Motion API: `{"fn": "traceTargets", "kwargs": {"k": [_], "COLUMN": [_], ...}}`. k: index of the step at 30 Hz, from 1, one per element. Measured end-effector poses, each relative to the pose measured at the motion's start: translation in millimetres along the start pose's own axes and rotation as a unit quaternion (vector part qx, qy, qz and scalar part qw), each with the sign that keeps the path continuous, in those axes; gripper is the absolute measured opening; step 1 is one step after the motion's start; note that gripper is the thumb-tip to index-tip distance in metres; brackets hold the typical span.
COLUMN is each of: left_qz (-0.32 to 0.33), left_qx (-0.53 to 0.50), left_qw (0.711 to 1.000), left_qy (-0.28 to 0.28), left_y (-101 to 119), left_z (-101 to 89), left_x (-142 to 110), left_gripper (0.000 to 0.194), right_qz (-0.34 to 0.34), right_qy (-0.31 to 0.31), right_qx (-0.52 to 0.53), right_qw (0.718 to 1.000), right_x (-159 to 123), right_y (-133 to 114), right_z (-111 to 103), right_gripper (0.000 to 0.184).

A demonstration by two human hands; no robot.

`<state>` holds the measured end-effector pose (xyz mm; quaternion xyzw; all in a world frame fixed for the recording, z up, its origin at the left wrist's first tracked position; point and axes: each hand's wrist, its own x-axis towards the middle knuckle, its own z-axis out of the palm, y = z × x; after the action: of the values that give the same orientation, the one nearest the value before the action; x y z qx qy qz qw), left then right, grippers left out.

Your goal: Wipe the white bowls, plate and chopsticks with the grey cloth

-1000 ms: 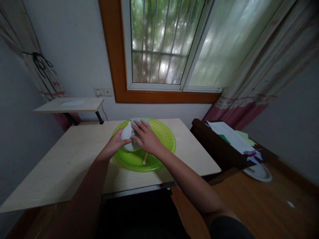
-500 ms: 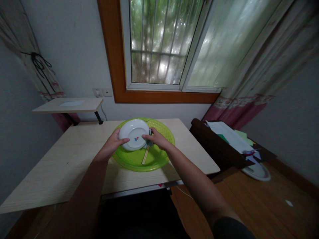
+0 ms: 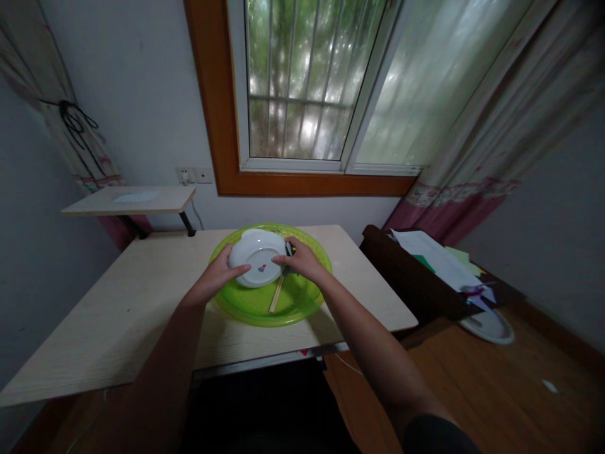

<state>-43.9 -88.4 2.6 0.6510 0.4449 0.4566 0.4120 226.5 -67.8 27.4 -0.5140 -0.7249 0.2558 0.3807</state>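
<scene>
Between my hands is a white plate with a small red-and-blue mark, tilted over the green tray. My left hand grips its left edge, thumb on the face toward me. On the right edge my right hand presses with the thumb, its fingers partly hidden. Another pale rim shows behind the plate's top; I cannot tell whether it is a second dish. Pale wooden chopsticks lie on the tray. A dark object beside my right fingers is mostly covered.
The tray rests on a pale wooden table. A small raised shelf with a paper stands at the back left. To the right is a dark brown piece of furniture with papers on it. A window is behind the table.
The plate has moved slightly right and tilted, with both hands still on it. A pale rim now shows above its top edge. The chopsticks stay in place.
</scene>
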Motion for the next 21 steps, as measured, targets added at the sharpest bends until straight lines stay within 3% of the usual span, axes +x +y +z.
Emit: {"fn": "traceTargets", "kwargs": {"k": [6,11,15,21], "left_qz": [-0.004,-0.023,-0.028,-0.023], "left_qx": [0.125,0.085,0.062,-0.010], "left_qw": [0.992,0.996,0.997,1.000], "left_qy": [-0.011,-0.031,-0.025,-0.017], "left_y": [6,7,-2,-8], "left_z": [2.1,1.6,-1.8,-2.6], "left_x": [0,-1,0,-1], "left_gripper": [0.064,0.064,0.066,0.075], "right_qz": [-0.092,-0.134,-0.154,-0.157], "right_qy": [-0.009,0.001,0.020,0.074], "right_qx": [-0.101,-0.125,-0.085,-0.040], "right_qw": [0.991,0.983,0.984,0.984], "right_x": [1,-2,-4,-7], "right_y": [-5,-13,-14,-14], "right_z": [0,1,5,21], "right_gripper": [0.057,0.060,0.057,0.069]}}
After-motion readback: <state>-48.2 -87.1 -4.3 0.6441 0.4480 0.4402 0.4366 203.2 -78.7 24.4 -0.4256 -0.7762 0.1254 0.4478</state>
